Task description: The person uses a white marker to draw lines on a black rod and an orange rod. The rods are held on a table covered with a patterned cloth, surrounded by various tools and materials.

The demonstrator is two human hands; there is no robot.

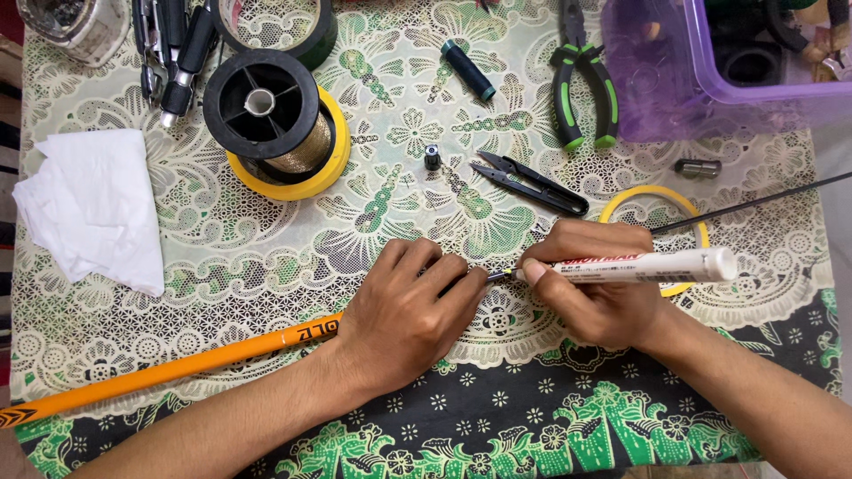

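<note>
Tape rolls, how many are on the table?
3: a dark green roll at the top edge, a yellow roll under the black spool, and a thin yellow ring behind the right hand. The purple box may hide more.

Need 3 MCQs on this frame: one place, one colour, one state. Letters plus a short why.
1. Where does the white tissue lie?
A. far left of the table
B. inside the purple bin
C. under the pliers

2. What colour is the rod under the left hand?
A. blue
B. orange
C. white

3. How does the right hand hold the white marker?
A. capped, pointing away
B. tip toward the left hand's fingers
C. lying loose on the cloth

A: it sits alone at the left edge.
B: an orange shaft runs out to the lower left.
B: its tip meets the rod at the left hand's fingertips.
</note>
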